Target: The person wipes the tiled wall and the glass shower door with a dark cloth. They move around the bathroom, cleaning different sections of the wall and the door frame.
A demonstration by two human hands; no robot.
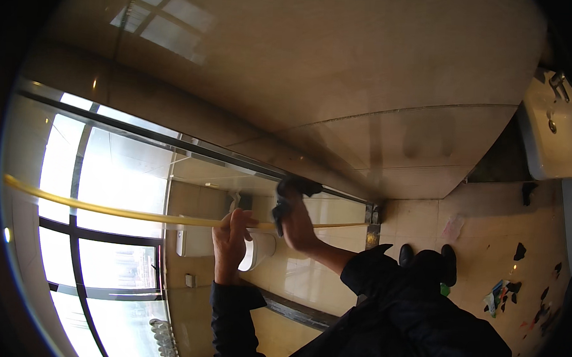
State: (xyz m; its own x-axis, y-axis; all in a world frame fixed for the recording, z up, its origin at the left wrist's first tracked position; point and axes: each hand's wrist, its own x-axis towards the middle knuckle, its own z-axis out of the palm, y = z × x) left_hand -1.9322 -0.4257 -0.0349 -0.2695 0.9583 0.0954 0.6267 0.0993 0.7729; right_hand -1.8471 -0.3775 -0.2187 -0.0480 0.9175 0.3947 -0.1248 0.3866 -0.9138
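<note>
My left hand (230, 238) is closed at a long, thin gold-coloured strip (125, 214), its fingers bent against it. The strip runs from the far left across to the middle and looks curved in this view. Just right of it, my right hand (296, 227) holds a black cloth (291, 195), bunched up and partly wrapped over the fingers. The cloth lies close to the strip and a dark metal rail (235, 163). Motion blurs the right hand's edges, and its fingertips are hidden by the cloth.
Behind the strip stand a white toilet (257, 252) and large bright windows (116, 190). A glossy tiled wall (342, 66) fills the top. At the right is a white washbasin (559, 126) with a tap. Dark scraps and a crumpled packet (501, 296) litter the floor by my shoes (448, 265).
</note>
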